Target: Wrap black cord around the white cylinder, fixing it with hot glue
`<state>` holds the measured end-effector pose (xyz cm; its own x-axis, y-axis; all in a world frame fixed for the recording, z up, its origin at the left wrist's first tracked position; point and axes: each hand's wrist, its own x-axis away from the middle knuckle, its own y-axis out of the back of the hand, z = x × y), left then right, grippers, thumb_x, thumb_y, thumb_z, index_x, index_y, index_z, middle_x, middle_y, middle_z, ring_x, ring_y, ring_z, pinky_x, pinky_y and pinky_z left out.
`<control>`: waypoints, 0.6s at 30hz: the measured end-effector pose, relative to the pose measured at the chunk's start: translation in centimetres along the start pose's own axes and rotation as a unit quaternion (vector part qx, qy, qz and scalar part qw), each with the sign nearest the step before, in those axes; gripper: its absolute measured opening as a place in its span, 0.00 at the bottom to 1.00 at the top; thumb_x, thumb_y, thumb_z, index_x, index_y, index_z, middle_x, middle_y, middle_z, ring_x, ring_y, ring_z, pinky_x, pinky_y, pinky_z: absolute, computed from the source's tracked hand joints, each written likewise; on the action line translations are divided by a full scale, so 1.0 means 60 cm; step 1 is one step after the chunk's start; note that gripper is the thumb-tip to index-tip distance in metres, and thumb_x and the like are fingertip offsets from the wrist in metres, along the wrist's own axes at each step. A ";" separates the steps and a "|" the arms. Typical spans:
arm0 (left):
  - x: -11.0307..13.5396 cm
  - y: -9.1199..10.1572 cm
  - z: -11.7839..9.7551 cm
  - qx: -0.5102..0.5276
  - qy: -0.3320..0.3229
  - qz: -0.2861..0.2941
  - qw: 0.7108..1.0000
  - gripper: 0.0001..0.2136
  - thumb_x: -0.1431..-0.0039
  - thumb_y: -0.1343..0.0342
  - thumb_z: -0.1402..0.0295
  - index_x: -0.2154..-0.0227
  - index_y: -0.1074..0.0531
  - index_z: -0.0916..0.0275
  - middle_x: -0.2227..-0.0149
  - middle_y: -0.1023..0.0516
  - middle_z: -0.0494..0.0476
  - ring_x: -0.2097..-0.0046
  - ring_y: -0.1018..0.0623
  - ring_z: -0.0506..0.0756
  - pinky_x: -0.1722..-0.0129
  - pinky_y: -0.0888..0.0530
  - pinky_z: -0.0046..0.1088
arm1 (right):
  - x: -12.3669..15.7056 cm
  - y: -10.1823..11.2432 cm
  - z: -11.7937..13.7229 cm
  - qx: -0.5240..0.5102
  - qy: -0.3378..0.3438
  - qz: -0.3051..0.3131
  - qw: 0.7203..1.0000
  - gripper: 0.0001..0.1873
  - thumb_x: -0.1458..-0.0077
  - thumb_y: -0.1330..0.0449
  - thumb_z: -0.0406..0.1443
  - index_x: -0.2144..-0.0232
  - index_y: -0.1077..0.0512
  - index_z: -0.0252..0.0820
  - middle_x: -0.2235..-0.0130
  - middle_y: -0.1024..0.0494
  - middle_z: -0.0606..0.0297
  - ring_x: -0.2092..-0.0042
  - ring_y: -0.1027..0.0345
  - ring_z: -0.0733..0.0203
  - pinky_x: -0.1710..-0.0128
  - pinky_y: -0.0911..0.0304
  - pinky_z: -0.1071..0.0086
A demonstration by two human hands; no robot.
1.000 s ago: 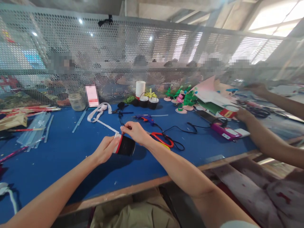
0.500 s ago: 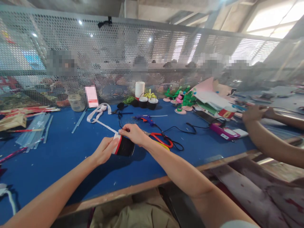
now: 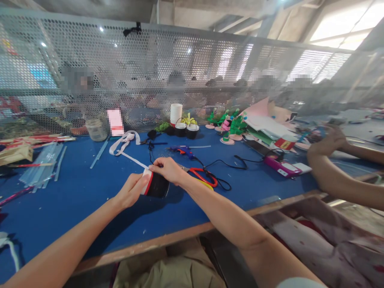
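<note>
The left hand [image 3: 133, 190] is gripping the cup [image 3: 159, 186], tilted sideways, by its white end; the right hand [image 3: 168, 170] is touching its upper edge, pinch undetermined. Black and red bands are already covering it; ribbon [image 3: 134, 159] beyond the grip is trailing loose, apparently unfinished.

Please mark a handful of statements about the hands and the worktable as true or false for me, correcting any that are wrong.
1. The left hand holds the black, red and white cup. True.
2. The right hand is holding a glue gun. False: it is at the cup, and the blue glue gun lies on the table.
3. The white ribbon runs from the cup to loose loops on the table. True.
4. The scissors have two green handles. False: one is red, the other yellow.
5. The purple device lies right of the scissors. True.
</note>
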<state>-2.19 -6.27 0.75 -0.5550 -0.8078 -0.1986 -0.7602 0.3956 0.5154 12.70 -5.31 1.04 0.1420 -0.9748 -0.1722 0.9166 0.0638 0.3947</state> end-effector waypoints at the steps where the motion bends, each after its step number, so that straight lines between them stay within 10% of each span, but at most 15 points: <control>1: 0.000 0.000 0.001 -0.002 -0.003 0.002 1.000 0.17 0.48 0.61 0.60 0.88 0.49 0.62 0.86 0.50 0.46 0.81 0.50 0.45 0.83 0.50 0.23 | -0.002 -0.001 -0.002 0.000 0.001 -0.003 1.000 0.11 0.56 0.45 0.38 0.83 0.35 0.38 0.85 0.42 0.75 0.80 0.49 0.71 0.79 0.52 0.75; 8: -0.007 0.010 0.009 0.007 -0.011 -0.058 0.998 0.16 0.48 0.60 0.60 0.86 0.44 0.64 0.84 0.45 0.47 0.80 0.46 0.46 0.81 0.45 0.22 | -0.016 0.019 -0.005 -0.088 -0.072 0.028 0.993 0.24 0.46 0.58 0.46 0.71 0.31 0.33 0.69 0.28 0.59 0.68 0.36 0.67 0.71 0.42 0.74; 14: -0.015 0.016 0.019 0.111 0.040 -0.083 0.990 0.14 0.53 0.53 0.61 0.84 0.34 0.66 0.84 0.36 0.48 0.79 0.40 0.47 0.78 0.41 0.22 | -0.010 0.048 -0.005 -0.020 -0.009 0.248 0.969 0.24 0.57 0.44 0.47 0.62 0.33 0.35 0.68 0.29 0.62 0.69 0.36 0.65 0.72 0.39 0.72; 18: -0.027 0.015 0.018 0.299 0.143 -0.075 0.941 0.12 0.57 0.48 0.61 0.82 0.31 0.67 0.84 0.32 0.50 0.78 0.34 0.49 0.75 0.36 0.23 | 0.002 0.040 -0.008 0.123 0.087 0.136 0.979 0.23 0.60 0.41 0.44 0.62 0.32 0.36 0.67 0.29 0.62 0.66 0.36 0.62 0.66 0.40 0.68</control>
<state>-2.30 -4.14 0.64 -0.3785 -0.9245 0.0443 -0.9239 0.3745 -0.0784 15.12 -5.16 1.52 0.4496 -0.8762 -0.1734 0.7217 0.2419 0.6485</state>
